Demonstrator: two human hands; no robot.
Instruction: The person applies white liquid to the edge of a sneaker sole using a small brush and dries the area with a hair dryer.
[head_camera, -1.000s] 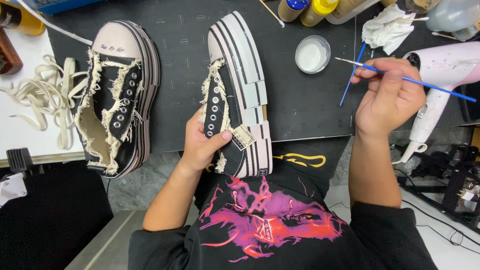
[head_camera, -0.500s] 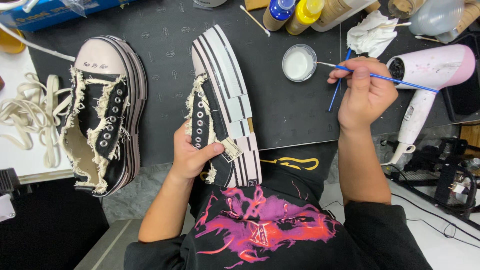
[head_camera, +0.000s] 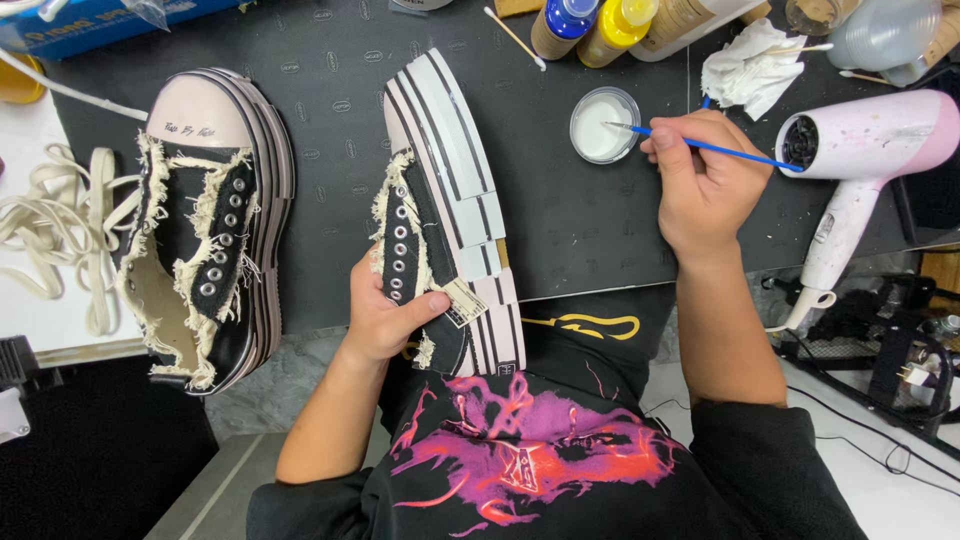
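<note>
My left hand (head_camera: 385, 315) grips the heel end of a black platform sneaker (head_camera: 447, 190) with frayed cream edges, tipped on its side so the striped sole faces right. My right hand (head_camera: 702, 180) holds a thin blue paintbrush (head_camera: 700, 146), whose tip rests in a small round dish of white paint (head_camera: 604, 124). A matching sneaker (head_camera: 205, 220) without laces lies on the black mat (head_camera: 560, 230) to the left, untouched.
A pink and white hair dryer (head_camera: 860, 160) lies at the right. Paint bottles (head_camera: 590, 25) and a crumpled tissue (head_camera: 745, 72) sit at the back. Cream laces (head_camera: 55, 230) lie at the far left, cables (head_camera: 880, 350) at the lower right.
My right hand has moved left with the brush, bringing its tip into the white paint dish. My left hand still holds the tipped sneaker.
</note>
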